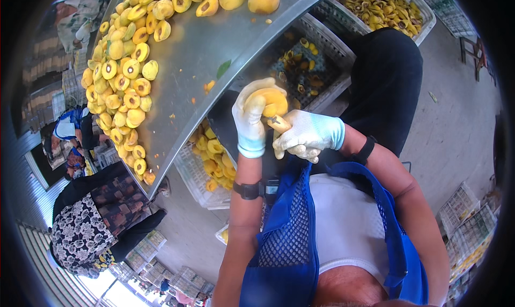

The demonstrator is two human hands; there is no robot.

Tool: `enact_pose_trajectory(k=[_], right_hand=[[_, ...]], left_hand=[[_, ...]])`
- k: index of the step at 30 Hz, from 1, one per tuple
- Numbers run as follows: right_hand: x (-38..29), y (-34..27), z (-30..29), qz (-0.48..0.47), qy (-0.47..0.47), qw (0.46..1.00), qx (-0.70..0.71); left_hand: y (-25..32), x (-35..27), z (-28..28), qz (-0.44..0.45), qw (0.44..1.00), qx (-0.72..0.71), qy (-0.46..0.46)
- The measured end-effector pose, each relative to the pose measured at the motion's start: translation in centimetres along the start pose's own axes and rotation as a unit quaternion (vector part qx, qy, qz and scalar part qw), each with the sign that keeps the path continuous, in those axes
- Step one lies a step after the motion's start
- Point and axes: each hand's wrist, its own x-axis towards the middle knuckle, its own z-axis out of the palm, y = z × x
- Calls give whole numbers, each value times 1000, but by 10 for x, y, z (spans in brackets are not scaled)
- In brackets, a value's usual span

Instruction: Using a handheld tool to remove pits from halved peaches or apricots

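Observation:
My left hand, in a white knit glove with a pale blue cuff, cups a yellow peach in front of my chest. A curved ridge or cut shows on the fruit's surface. My right hand, gloved alike, grips the wooden handle of a small hand tool. The tool's working end is against or just beside the peach and is mostly hidden. Both hands are just off the rim of a metal table, where many halved yellow peaches are heaped, several with pits showing.
Below the hands, a plastic crate holds dark liquid or scraps with fruit pieces. Another crate is full of cut remains. Peach halves fill a crate under the table. A person in floral clothing bends at the table's left end.

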Motion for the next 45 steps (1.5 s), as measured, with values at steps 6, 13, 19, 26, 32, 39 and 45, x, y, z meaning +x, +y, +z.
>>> enact_pose_trajectory(k=[6,13,19,26,32,39,45], right_hand=[[3,0,4,11,-17,1000,17],[6,2,6,-21,-100,994,35],[-4,-11,8,29,37,999,9],[9,-7,7,-4,103,993,-61],[1,-13,0,-48,137,989,-26],[-5,-19,0,-78,167,983,-5],[-3,-18,-3,-94,175,980,-5]], left_hand=[[4,6,-7,-57,995,-44,-65],[2,-12,7,-30,951,-308,-10],[53,-50,-87,13,959,28,283],[103,-45,-146,-131,771,593,194],[69,124,-90,-15,850,526,40],[20,251,-101,-134,929,333,96],[16,230,-89,-136,959,229,100]])
